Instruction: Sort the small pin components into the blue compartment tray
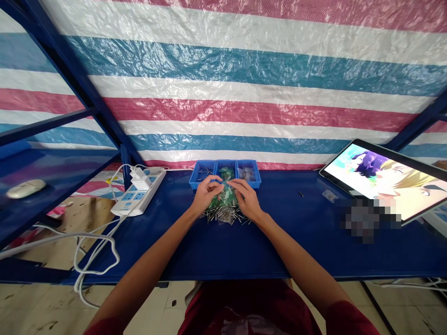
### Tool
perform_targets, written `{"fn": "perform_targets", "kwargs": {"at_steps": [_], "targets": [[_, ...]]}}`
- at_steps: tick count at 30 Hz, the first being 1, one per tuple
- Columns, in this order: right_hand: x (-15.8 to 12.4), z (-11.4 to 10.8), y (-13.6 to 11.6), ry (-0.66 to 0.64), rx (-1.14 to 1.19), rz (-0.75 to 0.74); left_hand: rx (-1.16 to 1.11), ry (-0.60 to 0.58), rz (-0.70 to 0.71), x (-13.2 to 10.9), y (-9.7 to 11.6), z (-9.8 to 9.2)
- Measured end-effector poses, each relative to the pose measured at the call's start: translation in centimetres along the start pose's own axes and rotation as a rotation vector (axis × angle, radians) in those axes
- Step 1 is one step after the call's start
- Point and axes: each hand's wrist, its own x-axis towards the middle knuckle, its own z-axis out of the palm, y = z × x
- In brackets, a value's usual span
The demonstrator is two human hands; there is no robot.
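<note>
- Here, both my forearms reach forward from the lower part of the view and slant inward over the blue table (286, 253), elbows wide, so they make a peak at the hands.
- My left hand (206, 194) sits back-up, wrist nearly in line with the forearm, its fingers bent and turned toward the middle, the thumb pointing across at the other hand.
- My right hand (247, 197) comes in from its own side, back up, knuckles arched, the fingers curving inward and their tips close to the left ones.
- The two sets of fingertips meet over some green packets (227, 201), with only a narrow gap between them. The fingers are bent rather than spread; whether they pinch a small piece there I cannot tell.
- Those green packets lie heaped on the table between and below my hands, with thin metal pins (213, 215) scattered around the near edge and a clear packet (226, 215) among them.
- Just beyond my fingers stands a blue tray (254, 184) in three compartments: thin dark pieces in the left one, green packets in the middle, clear packets in the right.
- Well off to my right a screen (412, 179) leans at a tilt; to my left lies a white power strip (139, 199).
</note>
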Motion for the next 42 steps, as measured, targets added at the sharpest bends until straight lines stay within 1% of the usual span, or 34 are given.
{"fn": "perform_targets", "kwargs": {"at_steps": [4, 7, 10, 13, 15, 17, 20, 24, 28, 31, 33, 35, 37, 39, 42], "targets": [[-0.06, 0.12, 0.56, 0.028, -0.018, 0.004, -0.114, -0.002, -0.081, 0.12, -0.03, 0.06], [-0.11, 0.14, 0.81, 0.068, -0.062, 0.015, -0.111, -0.008, -0.097, 0.12, -0.05, 0.11], [-0.13, 0.16, 0.80, 0.073, -0.055, 0.077, -0.005, -0.011, -0.008, 0.03, -0.09, 0.03], [-0.19, 0.22, 0.62, 0.086, -0.074, 0.168, 0.158, -0.066, 0.073, -0.14, -0.25, -0.20], [-0.24, 0.22, 0.44, 0.102, -0.075, 0.205, 0.244, -0.089, 0.088, -0.27, -0.40, -0.31], [-0.26, 0.13, 0.26, 0.096, -0.044, 0.219, 0.273, -0.099, 0.081, -0.36, -0.49, -0.30], [-0.25, -0.04, 0.17, 0.061, -0.002, 0.183, 0.176, -0.097, 0.037, -0.36, -0.39, -0.18], [-0.17, -0.06, 0.45, 0.035, -0.034, 0.089, 0.024, -0.079, -0.018, -0.21, -0.12, -0.17], [0.00, 0.01, 0.48, 0.057, -0.020, 0.057, -0.039, -0.077, -0.014, -0.05, -0.16, -0.29], [0.11, 0.00, 0.28, 0.103, -0.007, 0.137, 0.023, -0.078, 0.047, 0.08, -0.39, -0.38], [0.12, 0.00, 0.15, 0.092, 0.062, 0.225, 0.100, -0.075, 0.084, 0.14, -0.55, -0.41], [0.10, -0.02, 0.07, 0.050, 0.152, 0.299, 0.144, -0.075, 0.069, 0.16, -0.65, -0.43], [0.07, -0.09, 0.04, 0.030, 0.188, 0.324, 0.142, -0.056, 0.035, 0.15, -0.64, -0.42], [0.07, -0.21, 0.09, 0.046, 0.176, 0.281, 0.112, -0.030, 0.013, 0.11, -0.56, -0.40], [0.03, -0.30, 0.35, 0.040, 0.096, 0.145, 0.018, -0.032, -0.026, 0.05, -0.50, -0.28]]}}
